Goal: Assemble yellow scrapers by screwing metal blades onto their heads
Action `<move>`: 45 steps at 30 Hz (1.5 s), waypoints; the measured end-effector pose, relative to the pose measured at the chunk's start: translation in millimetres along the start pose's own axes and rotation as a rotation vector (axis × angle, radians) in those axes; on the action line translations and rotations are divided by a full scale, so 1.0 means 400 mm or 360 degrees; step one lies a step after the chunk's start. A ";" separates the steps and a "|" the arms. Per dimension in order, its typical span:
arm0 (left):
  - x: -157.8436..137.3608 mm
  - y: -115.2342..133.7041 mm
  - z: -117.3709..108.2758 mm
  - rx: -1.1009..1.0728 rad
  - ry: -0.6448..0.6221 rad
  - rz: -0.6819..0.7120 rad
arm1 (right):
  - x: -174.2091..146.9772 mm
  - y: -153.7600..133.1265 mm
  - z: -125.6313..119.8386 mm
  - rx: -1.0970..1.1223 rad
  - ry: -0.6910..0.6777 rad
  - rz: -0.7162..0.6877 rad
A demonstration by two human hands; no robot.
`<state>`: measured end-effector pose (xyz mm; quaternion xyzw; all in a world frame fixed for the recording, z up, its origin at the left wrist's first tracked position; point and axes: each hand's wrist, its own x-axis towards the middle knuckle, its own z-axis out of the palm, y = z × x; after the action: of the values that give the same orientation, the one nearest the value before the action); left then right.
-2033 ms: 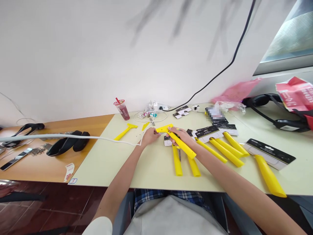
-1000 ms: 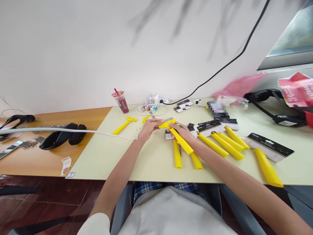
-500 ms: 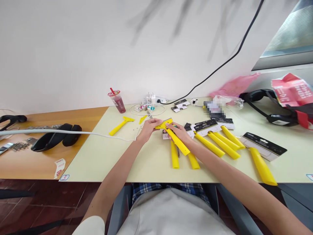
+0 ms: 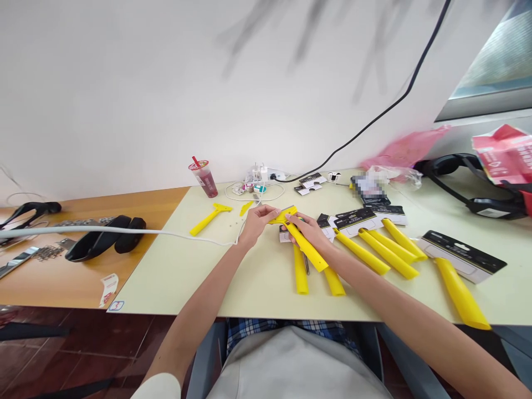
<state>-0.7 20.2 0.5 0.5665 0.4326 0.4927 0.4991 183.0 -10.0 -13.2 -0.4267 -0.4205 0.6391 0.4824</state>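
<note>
I hold a yellow scraper (image 4: 307, 248) with a T-shaped head and a thin blade edge above the table. My left hand (image 4: 256, 224) pinches the left end of its head. My right hand (image 4: 310, 228) is closed around the neck, thumb on top, with the handle slanting down toward me. Under it lie yellow handles (image 4: 301, 274) and a thin dark metal shaft (image 4: 306, 265), its upper end hidden by the scraper and hand. Left of my hands rest another yellow scraper (image 4: 210, 219) and a small yellow plate (image 4: 246, 208).
Several carded yellow scrapers (image 4: 390, 252) lie to the right. At the back stand a drink cup (image 4: 206, 180) and white plugs (image 4: 260, 173) with cables. A white cable (image 4: 187, 235) crosses from the left to my left wrist. A black headset (image 4: 477, 197) sits far right.
The view has shifted slightly, so the table contents sit a little lower and further right. Both hands keep the same hold on the scraper.
</note>
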 end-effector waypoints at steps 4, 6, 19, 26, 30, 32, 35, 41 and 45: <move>-0.002 -0.001 0.001 -0.0012 -0.0039 -0.0013 | -0.002 -0.001 0.002 -0.0030 0.0012 0.0005; -0.001 0.001 -0.002 0.0038 -0.0077 0.0015 | -0.006 -0.005 0.001 -0.0051 0.0022 0.0008; 0.005 -0.052 -0.269 0.1155 0.0198 0.0234 | -0.026 -0.031 -0.006 -0.0093 0.0005 0.0063; 0.005 -0.071 -0.291 0.1508 0.0056 0.0182 | -0.026 -0.021 -0.006 -0.0190 -0.0077 0.0101; 0.008 -0.090 -0.294 0.1624 0.0015 0.0233 | -0.025 -0.015 -0.005 -0.0229 -0.0121 0.0147; 0.009 -0.095 -0.296 0.1638 0.0018 0.0242 | -0.026 -0.013 -0.004 -0.0238 -0.0126 0.0149; 0.010 -0.098 -0.297 0.1636 0.0042 0.0222 | -0.028 -0.010 -0.001 -0.0242 -0.0120 0.0154; 0.006 -0.078 -0.269 0.1378 0.0110 0.0103 | -0.029 -0.005 0.007 -0.0212 -0.0080 0.0188; -0.011 -0.040 -0.209 0.0714 -0.0024 0.0085 | -0.029 -0.004 0.009 -0.0239 -0.0056 0.0208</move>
<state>-84.3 29.5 -14.6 0.6783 0.5124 0.3929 0.3506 181.9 -21.5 -8.9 -0.4770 -0.4470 0.6431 0.3989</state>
